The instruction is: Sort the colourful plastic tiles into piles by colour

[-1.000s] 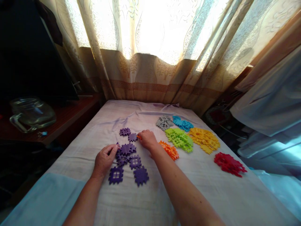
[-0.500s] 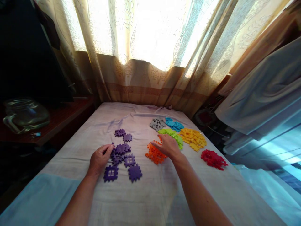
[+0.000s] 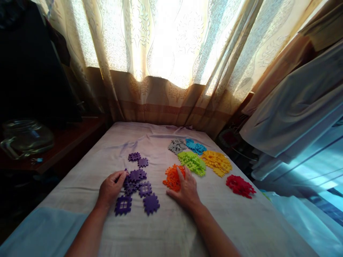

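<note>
Several flat purple interlocking tiles with notched edges, some with window cut-outs, lie left of centre on the bed. My left hand is at the left side of the overlapping purple ones, thumb and forefinger pinched on the edge of a purple tile, mostly hidden. Against the right side of a heap of orange interlocking tiles rests my right hand, its thumb and fingers spread. The fingers touch the orange heap and cover part of it.
Beyond the orange heap lie piles of lime green tiles, grey tiles, blue tiles, yellow tiles and red tiles. A glass jug stands on the side table at left. Curtains hang behind the bed.
My right hand has moved back towards me, from over the far side of the orange heap to its near right side. The left hand keeps its pinch beside the purple tiles.
</note>
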Demonstrator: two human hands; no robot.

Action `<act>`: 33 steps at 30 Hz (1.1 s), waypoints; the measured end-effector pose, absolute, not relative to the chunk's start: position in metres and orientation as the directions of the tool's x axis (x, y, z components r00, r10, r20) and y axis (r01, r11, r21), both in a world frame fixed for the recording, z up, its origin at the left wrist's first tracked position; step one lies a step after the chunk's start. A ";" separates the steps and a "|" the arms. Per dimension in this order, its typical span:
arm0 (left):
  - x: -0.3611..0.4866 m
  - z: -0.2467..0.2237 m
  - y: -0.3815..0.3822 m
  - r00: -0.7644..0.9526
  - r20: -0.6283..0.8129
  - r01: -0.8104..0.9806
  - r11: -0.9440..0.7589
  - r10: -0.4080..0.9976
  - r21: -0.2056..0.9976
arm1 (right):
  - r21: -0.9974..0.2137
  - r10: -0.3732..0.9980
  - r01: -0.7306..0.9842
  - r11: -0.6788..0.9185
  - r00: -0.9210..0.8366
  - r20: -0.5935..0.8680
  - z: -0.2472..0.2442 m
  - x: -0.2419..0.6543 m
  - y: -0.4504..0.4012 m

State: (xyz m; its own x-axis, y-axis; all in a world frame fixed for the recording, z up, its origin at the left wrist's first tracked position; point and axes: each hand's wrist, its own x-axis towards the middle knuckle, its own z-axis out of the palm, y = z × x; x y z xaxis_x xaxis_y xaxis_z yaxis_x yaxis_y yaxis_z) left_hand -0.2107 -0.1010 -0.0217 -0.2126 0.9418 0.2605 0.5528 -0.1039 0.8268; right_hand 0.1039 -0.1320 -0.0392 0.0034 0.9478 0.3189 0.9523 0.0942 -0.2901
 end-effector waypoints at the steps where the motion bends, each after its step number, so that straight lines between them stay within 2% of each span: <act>1: -0.211 -0.022 -0.101 -0.211 0.261 0.553 -0.105 0.942 0.827 | -0.297 0.947 0.949 0.107 -0.007 0.321 -0.042 0.102 -0.129; 8: -0.210 -0.023 -0.101 -0.216 0.277 0.561 -0.113 0.936 0.820 | -0.344 0.931 0.926 0.155 -0.021 0.364 -0.042 0.081 -0.084; 17: -0.213 -0.027 -0.100 -0.212 0.257 0.550 -0.102 0.943 0.829 | -0.379 0.949 0.925 0.039 0.085 0.304 -0.032 0.052 -0.023; 23: -0.214 -0.032 -0.099 -0.216 0.269 0.551 -0.110 0.938 0.827 | -0.393 0.955 0.919 0.018 0.101 0.280 -0.028 0.038 -0.001; 29: -0.216 -0.034 -0.098 -0.212 0.267 0.552 -0.110 0.940 0.827 | -0.413 0.939 0.909 0.054 0.095 0.331 -0.028 0.041 -0.008; 33: -0.215 -0.034 -0.098 -0.212 0.275 0.561 -0.114 0.938 0.820 | -0.365 0.924 0.917 0.161 -0.009 0.383 -0.035 0.054 -0.031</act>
State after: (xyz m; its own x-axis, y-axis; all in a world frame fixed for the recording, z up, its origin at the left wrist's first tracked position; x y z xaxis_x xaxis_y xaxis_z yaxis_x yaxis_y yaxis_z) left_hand -0.2152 -0.0981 -0.0342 -0.2115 0.9378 0.2753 0.5606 -0.1143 0.8202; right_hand 0.0538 -0.0307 -0.0351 -0.0094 0.9238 0.3828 0.9169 0.1608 -0.3654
